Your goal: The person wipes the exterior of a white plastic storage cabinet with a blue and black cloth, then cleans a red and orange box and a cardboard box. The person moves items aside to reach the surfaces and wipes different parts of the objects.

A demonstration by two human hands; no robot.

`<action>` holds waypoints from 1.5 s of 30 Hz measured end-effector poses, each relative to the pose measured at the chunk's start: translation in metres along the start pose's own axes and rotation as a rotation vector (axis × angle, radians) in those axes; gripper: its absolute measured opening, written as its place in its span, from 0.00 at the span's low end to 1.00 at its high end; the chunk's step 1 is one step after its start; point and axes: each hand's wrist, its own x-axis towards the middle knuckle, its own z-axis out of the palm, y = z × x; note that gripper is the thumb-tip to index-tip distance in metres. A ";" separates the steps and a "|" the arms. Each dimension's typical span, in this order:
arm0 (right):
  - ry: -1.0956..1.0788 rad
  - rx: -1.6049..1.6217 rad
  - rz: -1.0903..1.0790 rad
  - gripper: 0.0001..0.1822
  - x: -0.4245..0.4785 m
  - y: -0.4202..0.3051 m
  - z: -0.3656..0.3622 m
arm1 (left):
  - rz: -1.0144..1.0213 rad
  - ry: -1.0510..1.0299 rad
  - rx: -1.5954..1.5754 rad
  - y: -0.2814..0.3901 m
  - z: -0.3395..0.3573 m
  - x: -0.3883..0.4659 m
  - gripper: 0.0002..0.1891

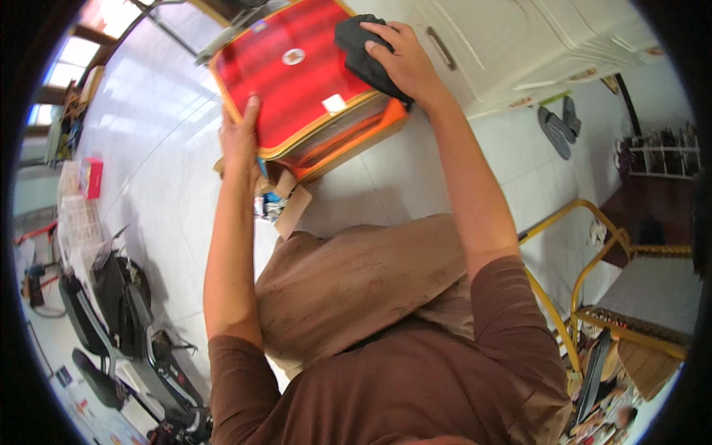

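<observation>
A large red box or tin (300, 72) with a gold rim stands before me, tilted in the view. On its top are a round white emblem and a small white sticker. My left hand (242, 136) grips its near left corner, thumb on the red top. With my right hand (403, 58) I hold a bunched dark cloth (364, 50) against the top's right edge. The side facing me shows orange and dark patterning. Below its left corner, an open cardboard box (293, 211) holds small blue and white items.
A white cabinet (484, 44) with a handle stands at the upper right, near grey slippers (556, 130). A yellow-framed chair (639, 278) is on the right. A black and grey scooter-like machine (128, 317) and a small red box (92, 178) are on the left.
</observation>
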 end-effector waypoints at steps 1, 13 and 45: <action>0.021 -0.168 -0.050 0.24 0.008 -0.003 0.012 | 0.010 -0.012 -0.005 0.001 0.003 -0.001 0.29; -0.053 -0.367 -0.469 0.24 -0.025 -0.066 0.054 | -0.078 -0.025 -0.175 0.005 0.003 -0.008 0.28; -0.193 -0.385 -0.348 0.23 0.020 -0.125 0.160 | -0.268 0.015 -0.433 -0.002 -0.037 0.005 0.49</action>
